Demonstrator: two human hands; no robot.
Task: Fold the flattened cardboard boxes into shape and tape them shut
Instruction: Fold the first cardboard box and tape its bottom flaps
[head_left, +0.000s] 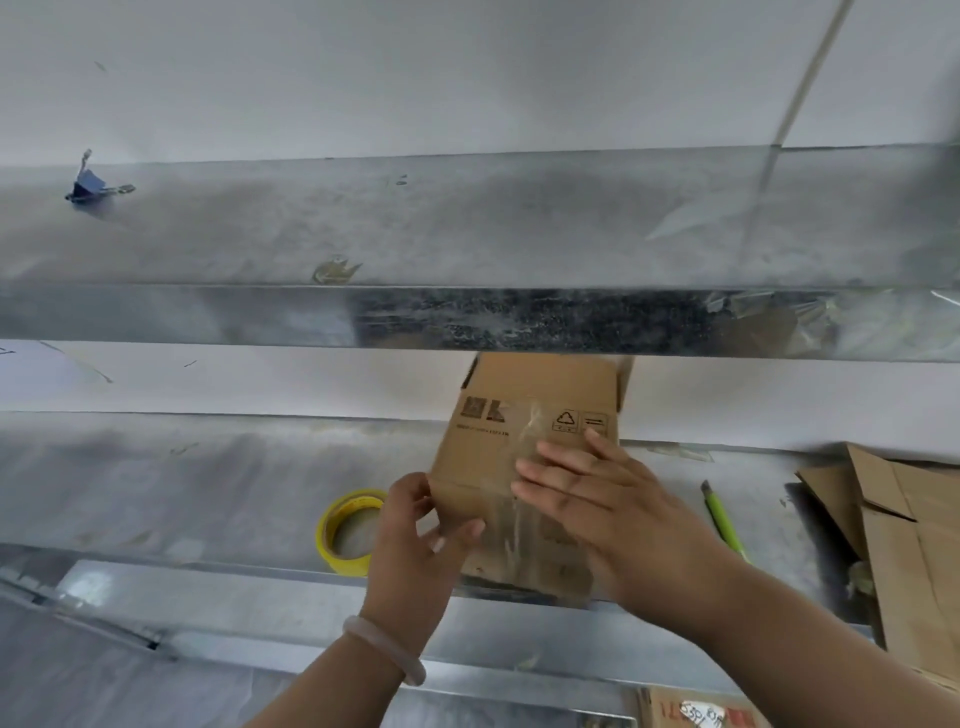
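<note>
The left hand (415, 525) grips the cardboard box (519, 395) while the flat right hand (587, 499) presses tape (506, 530) down; next, probably flip it.

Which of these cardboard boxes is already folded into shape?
The box in the middle, beside the yellow tape roll, stands folded up; the cardboard at the right lies flat.
</note>
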